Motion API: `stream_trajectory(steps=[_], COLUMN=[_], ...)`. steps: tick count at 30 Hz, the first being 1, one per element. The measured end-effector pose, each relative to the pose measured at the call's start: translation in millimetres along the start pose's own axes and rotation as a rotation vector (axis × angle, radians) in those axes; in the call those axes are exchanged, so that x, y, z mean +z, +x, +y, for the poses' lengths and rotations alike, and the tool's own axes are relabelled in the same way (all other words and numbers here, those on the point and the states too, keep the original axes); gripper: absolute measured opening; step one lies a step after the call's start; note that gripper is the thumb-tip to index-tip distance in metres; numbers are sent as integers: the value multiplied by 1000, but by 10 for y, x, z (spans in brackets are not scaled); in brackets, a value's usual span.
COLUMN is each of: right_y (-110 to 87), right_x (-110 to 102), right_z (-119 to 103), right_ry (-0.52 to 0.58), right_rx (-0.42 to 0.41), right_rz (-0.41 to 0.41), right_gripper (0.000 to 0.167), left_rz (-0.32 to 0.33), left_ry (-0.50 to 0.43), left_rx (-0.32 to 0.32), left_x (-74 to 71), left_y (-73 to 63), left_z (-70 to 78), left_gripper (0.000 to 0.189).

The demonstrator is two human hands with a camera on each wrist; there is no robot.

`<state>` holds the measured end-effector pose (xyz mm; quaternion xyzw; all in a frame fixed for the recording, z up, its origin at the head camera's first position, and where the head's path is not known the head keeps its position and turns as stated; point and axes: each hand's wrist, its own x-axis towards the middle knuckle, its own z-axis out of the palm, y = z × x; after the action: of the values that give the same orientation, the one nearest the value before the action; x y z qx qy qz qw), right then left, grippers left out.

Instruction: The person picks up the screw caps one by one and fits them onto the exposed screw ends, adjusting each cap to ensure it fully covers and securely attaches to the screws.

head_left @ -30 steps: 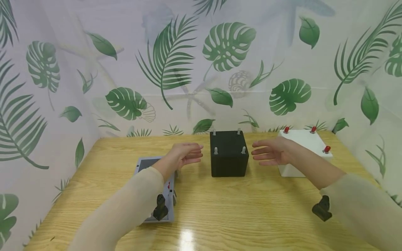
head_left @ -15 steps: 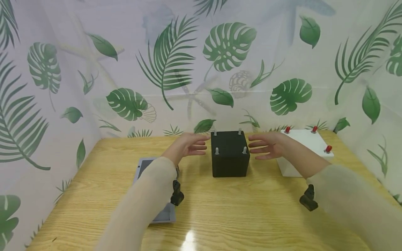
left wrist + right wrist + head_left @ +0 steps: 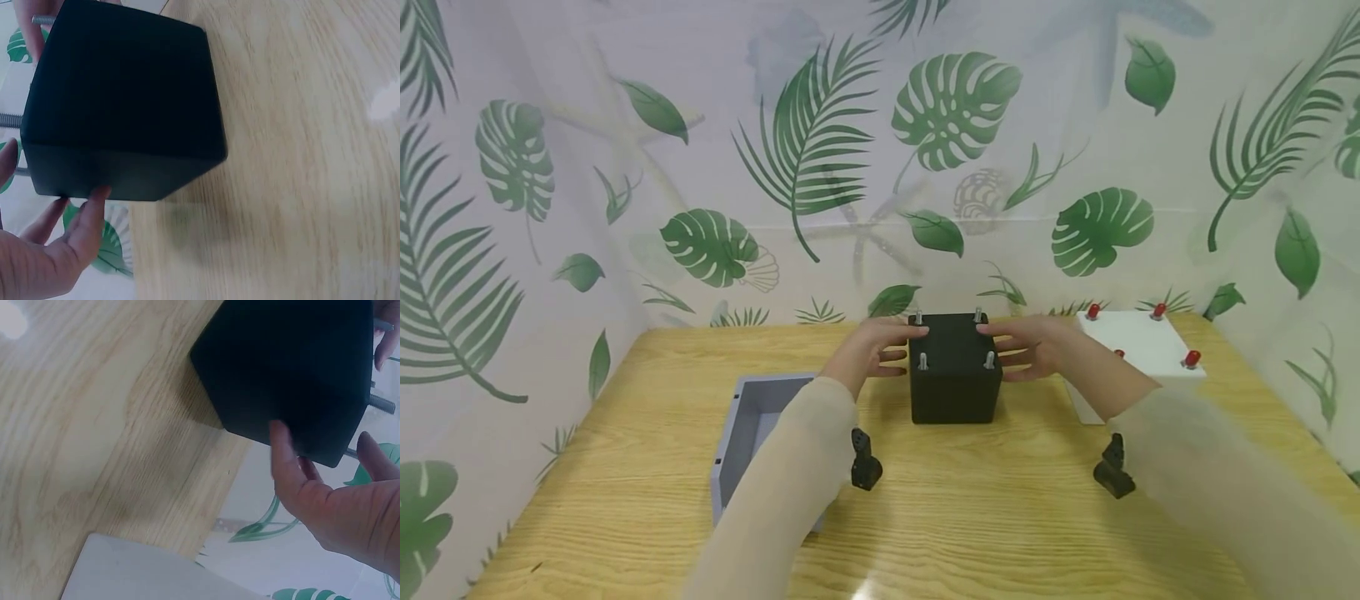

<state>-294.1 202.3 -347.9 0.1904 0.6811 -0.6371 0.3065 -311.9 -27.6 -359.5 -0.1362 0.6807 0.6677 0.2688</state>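
Note:
A black box stands on the wooden table, with several upright threaded metal studs at the corners of its top. My left hand is at the box's left side, its thumb over the top edge near a stud. In the left wrist view its fingers reach the box's side, extended. On the opposite side, my right hand mirrors this, thumb over the top edge. The right wrist view shows one fingertip of the right hand against the black side wall.
A white box with red-capped studs stands at the right, partly behind my right forearm. At the left lies a grey tray, largely covered by my left sleeve. A leaf-print cloth hangs behind the table.
Both hands have moved inward to the black box, from a gap on each side to its side walls, thumbs now over the top. The box stays where it stands.

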Motion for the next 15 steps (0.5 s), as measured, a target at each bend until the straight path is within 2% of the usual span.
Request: stream_trajectory(steps=[2,7,15], right_y=[18,56,103], right_x=[32,88,51], right_z=[-1,4,32], right_ry=[-6,-19,-42], right_rx=[14,38,53], right_rz=[6,21,7], right_gripper=[82,84,85], left_rz=[19,57,32], left_ry=[11,22,35], left_rx=[-17,-45,-65], left_x=[30,93,99], left_y=[4,3,6], left_z=[-19,-64,-111], left_gripper=[74,74,70])
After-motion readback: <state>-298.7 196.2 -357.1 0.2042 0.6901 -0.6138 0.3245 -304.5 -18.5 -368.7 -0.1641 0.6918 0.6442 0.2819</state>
